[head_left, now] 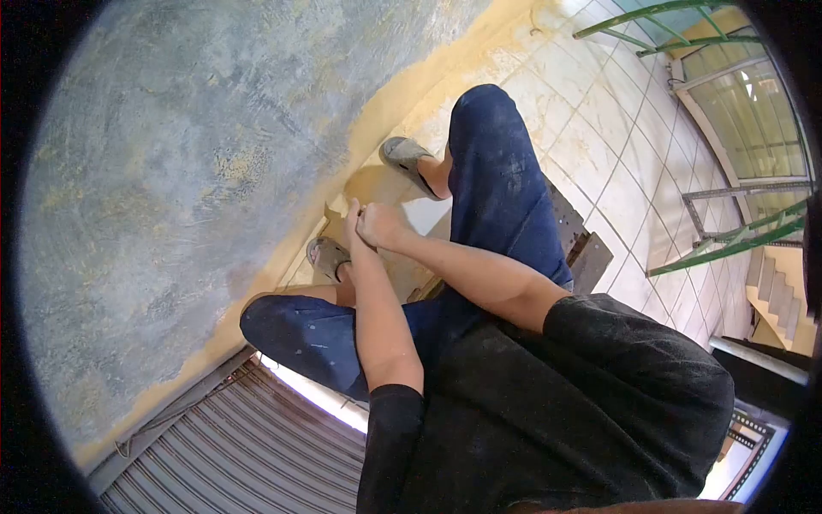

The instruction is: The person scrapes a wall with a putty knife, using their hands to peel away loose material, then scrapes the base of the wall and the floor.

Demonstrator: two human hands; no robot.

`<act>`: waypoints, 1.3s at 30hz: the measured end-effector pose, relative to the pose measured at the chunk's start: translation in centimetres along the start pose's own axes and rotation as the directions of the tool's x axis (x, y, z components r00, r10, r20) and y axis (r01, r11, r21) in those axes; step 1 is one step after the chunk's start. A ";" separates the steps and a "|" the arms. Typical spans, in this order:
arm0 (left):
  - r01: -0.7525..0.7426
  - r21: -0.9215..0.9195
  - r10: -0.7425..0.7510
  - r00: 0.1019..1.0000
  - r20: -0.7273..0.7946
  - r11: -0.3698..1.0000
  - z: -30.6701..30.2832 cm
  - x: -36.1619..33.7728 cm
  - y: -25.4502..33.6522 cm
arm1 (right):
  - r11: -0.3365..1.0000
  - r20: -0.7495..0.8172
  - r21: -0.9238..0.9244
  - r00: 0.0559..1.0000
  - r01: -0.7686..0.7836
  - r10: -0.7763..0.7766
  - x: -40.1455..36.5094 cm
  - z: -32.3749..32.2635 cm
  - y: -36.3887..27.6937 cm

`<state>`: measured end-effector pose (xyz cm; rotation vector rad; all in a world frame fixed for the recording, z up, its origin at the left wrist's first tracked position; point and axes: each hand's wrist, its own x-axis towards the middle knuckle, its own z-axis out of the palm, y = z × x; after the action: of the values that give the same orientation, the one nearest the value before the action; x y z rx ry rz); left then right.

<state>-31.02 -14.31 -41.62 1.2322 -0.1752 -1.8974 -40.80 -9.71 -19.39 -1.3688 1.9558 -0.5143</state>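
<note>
My left hand [354,223] and my right hand [381,228] are together low between my knees, close to the foot of the wall. Both are dusty. The right fingers are curled into a fist, and a small dark spot shows at their edge beside the left thumb, which points upward. The left fingers are mostly turned away from view. I cannot tell what the hands hold. Just beyond them is a tan patch [377,187] on the floor by the wall base. A grey sandal [408,158] is on one foot and another sandal [327,257] on the other.
The blue-grey wall [197,171] has a tan strip [411,86] along its base. Dusty white tiles [612,128] extend right, with green metal frames [728,240] and a glazed panel [749,120]. A ribbed shutter [240,437] is lower left. Dark boards [591,264] lie beside my leg.
</note>
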 end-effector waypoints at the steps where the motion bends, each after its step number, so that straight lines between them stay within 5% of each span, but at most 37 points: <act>1: 0.026 -0.060 -0.025 1.000 0.017 0.998 0.1 0.4 -0.9 | 0.998 0.048 -0.043 0.998 -0.038 0.040 -0.5 -0.5 -0.2; 5: 0.128 -0.230 -0.102 0.987 0.122 0.965 1.8 0.9 -1.4 | 0.995 0.008 -0.083 0.998 -0.059 0.060 -0.4 -2.2 -1.0; 7: 0.067 -0.120 -0.051 0.990 0.134 0.991 4.0 -2.6 0.1 | 0.985 0.015 -0.030 0.985 0.172 -0.171 -0.2 -2.7 -1.0; 9: 0.126 -0.047 -0.116 0.977 0.177 0.991 7.6 -5.6 -2.0 | 0.933 0.152 -0.313 0.979 0.176 -0.134 0.6 -3.1 -1.8; 11: 0.161 0.076 -0.174 0.959 0.225 0.984 8.3 -5.4 -1.6 | 0.772 -0.053 -0.634 0.993 0.051 -0.108 1.8 -0.6 -2.2; 16: 0.147 0.414 -0.284 0.914 0.291 0.898 10.1 -7.5 -4.1 | 0.890 0.021 -0.456 1.000 0.022 -0.014 -0.5 -0.8 -3.6; 18: 0.110 0.514 -0.296 0.908 0.295 0.851 9.1 -9.2 -3.4 | 0.958 -0.235 -0.276 0.972 -0.078 0.012 -1.1 1.6 -2.4; 23: -0.007 0.713 -0.277 0.919 0.282 0.701 6.8 -12.3 0.2 | 0.886 -0.274 -0.454 0.961 -0.089 -0.044 -2.4 3.9 -1.0; 25: -0.050 0.784 -0.262 0.928 0.266 0.618 6.9 -12.5 2.5 | 0.994 -0.168 0.028 0.980 -0.106 0.109 -2.1 3.9 -0.7; 30: -0.148 0.912 -0.198 0.951 0.237 0.382 13.7 -12.5 3.0 | 0.985 -0.312 0.038 0.935 -0.166 0.169 -0.9 3.8 -0.4; 34: -0.159 0.971 -0.064 0.983 0.173 0.175 16.0 -10.8 9.8 | 0.986 -0.404 0.052 0.900 -0.159 0.166 0.1 3.3 -1.0; 36: -0.141 0.988 0.001 0.990 0.141 0.069 16.2 -12.2 12.9 | 0.947 -0.332 0.312 0.926 -0.072 0.180 2.6 7.2 0.4; 37: 0.002 0.994 -0.089 0.996 -0.012 -0.113 17.7 -12.1 14.5 | 0.946 -0.315 0.320 0.935 -0.057 0.163 2.8 7.0 -0.1; 38: 0.128 0.947 -0.157 0.971 -0.180 -0.296 19.8 -11.7 15.7 | 0.840 -0.279 0.530 0.912 -0.115 0.301 2.4 6.2 -0.4; 39: 0.147 0.946 -0.144 0.970 -0.194 -0.288 21.0 -12.4 16.7 | 0.685 -0.209 0.709 0.878 -0.168 0.431 1.9 5.1 -0.6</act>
<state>-36.43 -22.58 -13.80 2.3649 -2.1597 -1.6600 -37.16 -11.37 -23.10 -0.4795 1.9177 -1.2384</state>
